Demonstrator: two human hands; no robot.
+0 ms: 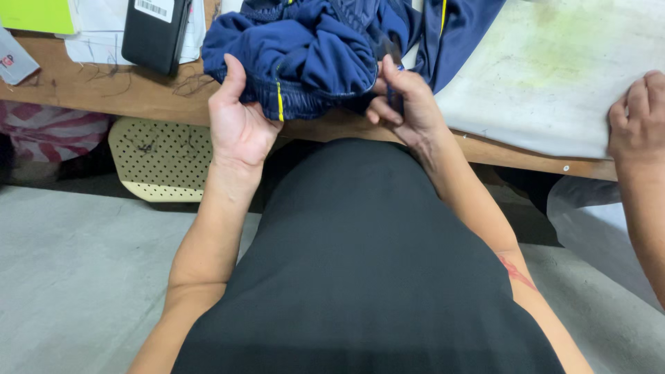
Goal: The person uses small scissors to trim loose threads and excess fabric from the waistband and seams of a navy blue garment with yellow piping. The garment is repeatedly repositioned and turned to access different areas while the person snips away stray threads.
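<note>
A bunched navy blue garment [312,48] with thin yellow piping lies at the near edge of a wooden table [138,93]. My left hand [237,118] grips its elastic waistband from below, thumb up along the fabric. At the right side of the bundle my right hand [405,104] pinches a dark fold of the same garment between thumb and fingers. Both hands are at the table's front edge, just above my black-clothed lap.
A black phone-like device [156,31] lies on papers at the back left. A stained white padded sheet [554,69] covers the table's right part, with another person's hand [637,121] resting on it. A perforated cream panel [163,159] sits under the table.
</note>
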